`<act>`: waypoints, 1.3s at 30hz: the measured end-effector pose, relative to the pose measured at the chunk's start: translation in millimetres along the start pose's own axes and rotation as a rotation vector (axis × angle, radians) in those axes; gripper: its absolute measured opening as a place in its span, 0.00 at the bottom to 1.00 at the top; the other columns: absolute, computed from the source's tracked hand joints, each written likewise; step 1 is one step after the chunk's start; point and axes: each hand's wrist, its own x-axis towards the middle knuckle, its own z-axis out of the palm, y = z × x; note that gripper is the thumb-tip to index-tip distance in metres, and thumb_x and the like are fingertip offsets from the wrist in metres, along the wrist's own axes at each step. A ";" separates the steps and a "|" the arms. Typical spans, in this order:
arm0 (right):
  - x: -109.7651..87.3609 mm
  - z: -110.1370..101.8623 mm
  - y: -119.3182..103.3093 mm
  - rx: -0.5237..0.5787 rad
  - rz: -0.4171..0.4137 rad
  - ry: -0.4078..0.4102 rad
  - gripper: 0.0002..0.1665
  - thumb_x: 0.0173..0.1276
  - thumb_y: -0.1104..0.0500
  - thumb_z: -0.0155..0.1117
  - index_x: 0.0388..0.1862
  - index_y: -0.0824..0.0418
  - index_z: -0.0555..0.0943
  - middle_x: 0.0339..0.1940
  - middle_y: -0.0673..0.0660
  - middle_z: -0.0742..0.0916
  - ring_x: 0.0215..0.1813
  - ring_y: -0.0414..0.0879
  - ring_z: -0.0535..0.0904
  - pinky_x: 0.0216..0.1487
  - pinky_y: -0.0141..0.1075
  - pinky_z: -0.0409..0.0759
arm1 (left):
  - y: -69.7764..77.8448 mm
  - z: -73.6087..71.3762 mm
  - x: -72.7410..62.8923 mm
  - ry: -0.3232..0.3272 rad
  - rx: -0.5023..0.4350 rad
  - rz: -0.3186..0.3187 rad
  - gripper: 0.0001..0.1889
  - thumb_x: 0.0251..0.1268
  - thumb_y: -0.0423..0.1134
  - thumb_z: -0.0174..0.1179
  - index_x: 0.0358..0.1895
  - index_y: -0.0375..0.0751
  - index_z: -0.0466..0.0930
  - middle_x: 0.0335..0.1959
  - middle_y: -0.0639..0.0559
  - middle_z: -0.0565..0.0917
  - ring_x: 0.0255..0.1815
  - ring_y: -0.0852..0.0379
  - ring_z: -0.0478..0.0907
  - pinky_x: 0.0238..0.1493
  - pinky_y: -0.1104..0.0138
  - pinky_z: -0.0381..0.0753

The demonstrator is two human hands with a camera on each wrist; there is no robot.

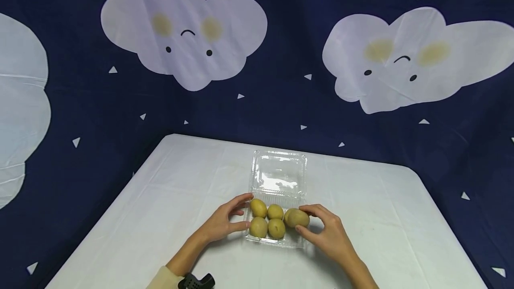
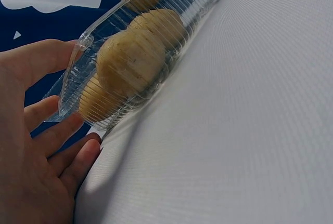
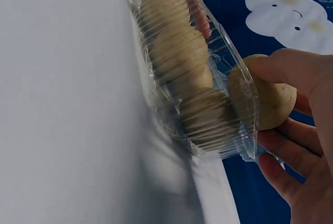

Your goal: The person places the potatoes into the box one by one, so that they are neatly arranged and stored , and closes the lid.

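A clear plastic clamshell box (image 1: 295,241) lies on the table with its lid (image 1: 277,171) folded back, away from me. Several yellow-brown potatoes (image 1: 259,227) sit in its base. My right hand (image 1: 331,235) pinches another potato (image 1: 298,218) between thumb and fingers over the right end of the box, partly covering one beneath it. In the right wrist view, that held potato (image 3: 270,99) is beside the box rim. At the left end, my left hand (image 1: 222,220) holds the box, thumb at the near side and fingers at the far side.
A white cloth covers the table (image 1: 192,177). Behind it hangs a dark blue curtain (image 1: 281,106) with white clouds and small triangles. A black watch (image 1: 196,281) is on the left wrist.
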 end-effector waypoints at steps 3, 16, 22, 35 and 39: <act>-0.1 -1.2 0.3 0.012 -0.022 -0.030 0.26 0.51 0.47 0.75 0.50 0.44 0.79 0.46 0.38 0.83 0.49 0.33 0.79 0.53 0.25 0.78 | 0.0 -0.5 0.2 -0.004 0.003 0.002 0.38 0.56 0.38 0.66 0.71 0.46 0.59 0.71 0.42 0.65 0.68 0.43 0.67 0.64 0.49 0.72; -4.4 1.1 -5.6 0.018 -0.064 -0.104 0.24 0.48 0.46 0.76 0.44 0.41 0.78 0.43 0.34 0.83 0.45 0.32 0.80 0.49 0.36 0.82 | 0.4 -0.5 -0.1 -0.007 -0.003 -0.002 0.39 0.56 0.38 0.66 0.71 0.44 0.59 0.71 0.43 0.65 0.69 0.44 0.67 0.65 0.49 0.72; -7.3 2.1 -4.8 -0.073 -0.076 -0.120 0.21 0.50 0.44 0.75 0.43 0.39 0.78 0.42 0.32 0.82 0.45 0.31 0.79 0.49 0.38 0.80 | 2.9 -0.8 0.1 -0.009 0.001 -0.003 0.38 0.56 0.38 0.66 0.71 0.45 0.59 0.71 0.42 0.65 0.69 0.44 0.67 0.65 0.49 0.72; -5.2 3.6 -8.1 -0.060 -0.052 -0.158 0.20 0.50 0.45 0.75 0.42 0.41 0.79 0.41 0.32 0.82 0.44 0.30 0.79 0.48 0.34 0.81 | -32.3 5.9 5.5 0.016 0.027 0.009 0.40 0.56 0.41 0.67 0.72 0.45 0.57 0.71 0.48 0.65 0.69 0.45 0.67 0.65 0.53 0.73; -5.9 5.1 -7.5 -0.017 -0.054 -0.181 0.20 0.52 0.47 0.74 0.43 0.43 0.79 0.41 0.34 0.83 0.43 0.31 0.79 0.47 0.36 0.83 | -35.7 6.3 5.0 0.024 0.024 0.019 0.40 0.56 0.45 0.67 0.71 0.47 0.58 0.71 0.51 0.66 0.68 0.48 0.68 0.63 0.57 0.75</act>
